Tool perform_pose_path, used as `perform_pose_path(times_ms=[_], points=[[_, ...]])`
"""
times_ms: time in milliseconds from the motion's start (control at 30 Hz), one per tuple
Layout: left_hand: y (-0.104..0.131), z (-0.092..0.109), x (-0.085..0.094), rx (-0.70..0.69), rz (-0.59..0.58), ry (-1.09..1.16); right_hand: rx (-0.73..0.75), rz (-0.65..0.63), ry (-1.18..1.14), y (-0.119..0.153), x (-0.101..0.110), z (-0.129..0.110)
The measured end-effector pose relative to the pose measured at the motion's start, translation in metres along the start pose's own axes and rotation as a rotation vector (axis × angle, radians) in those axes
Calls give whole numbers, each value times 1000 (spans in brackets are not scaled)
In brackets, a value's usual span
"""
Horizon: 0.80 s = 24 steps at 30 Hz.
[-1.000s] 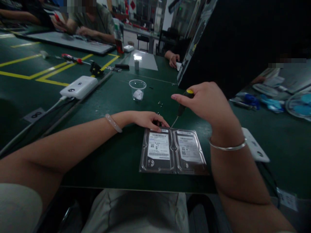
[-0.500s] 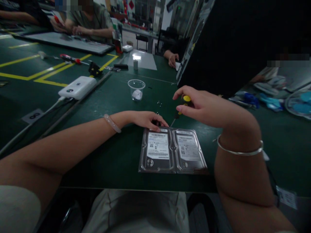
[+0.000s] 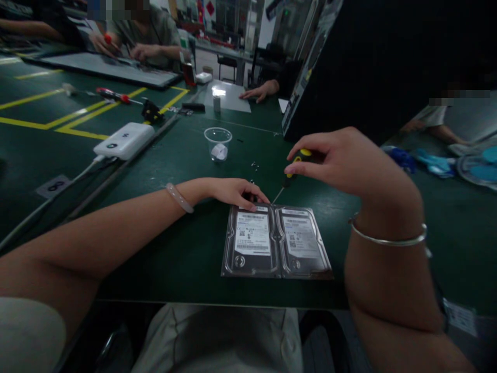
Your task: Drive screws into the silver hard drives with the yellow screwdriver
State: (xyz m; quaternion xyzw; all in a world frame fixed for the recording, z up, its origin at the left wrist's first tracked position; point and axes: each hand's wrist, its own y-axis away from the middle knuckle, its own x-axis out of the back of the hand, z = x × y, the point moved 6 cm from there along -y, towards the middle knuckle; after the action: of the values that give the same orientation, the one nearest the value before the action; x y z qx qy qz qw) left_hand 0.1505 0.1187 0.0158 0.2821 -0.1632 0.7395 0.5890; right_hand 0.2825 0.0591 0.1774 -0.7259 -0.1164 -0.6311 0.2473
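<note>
Two hard drives lie side by side on the green table, label sides up: the left hard drive [image 3: 252,241] and the right hard drive [image 3: 303,243]. My left hand [image 3: 238,194] grips the far edge of the left one, thumb on top and fingers curled over that edge. In my right hand [image 3: 330,160] is a screwdriver [image 3: 298,161] with a yellow and black handle, held tilted. Its thin shaft slants down to the far edge, where the drives meet; the exact tip contact is too small to tell. Several tiny screws [image 3: 254,166] lie beyond the drives.
A clear plastic cup [image 3: 218,144] holding something white stands past the screws. A white power box [image 3: 124,141] with a cable is at left. A large black panel [image 3: 373,72] rises at right. Co-workers sit across the table; one hand [image 3: 262,92] rests near a white sheet.
My right hand has shifted slightly right and up, leaning the screwdriver handle further right while its tip stays near the same spot. A co-worker's hand has reached left onto the white sheet.
</note>
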Motion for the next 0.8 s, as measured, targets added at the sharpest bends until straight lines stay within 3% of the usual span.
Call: perform_pose_path(times_ms=[267,400,800], points=[[0,3,1,11,-7,-4,-180,186,154,-12,-11,-4],[0,3,1,8,-11,-1,-206,150,145,-12,-15,-3],[0,0,1,7,-5,-2,143,-71,-185,3,-3,-1]])
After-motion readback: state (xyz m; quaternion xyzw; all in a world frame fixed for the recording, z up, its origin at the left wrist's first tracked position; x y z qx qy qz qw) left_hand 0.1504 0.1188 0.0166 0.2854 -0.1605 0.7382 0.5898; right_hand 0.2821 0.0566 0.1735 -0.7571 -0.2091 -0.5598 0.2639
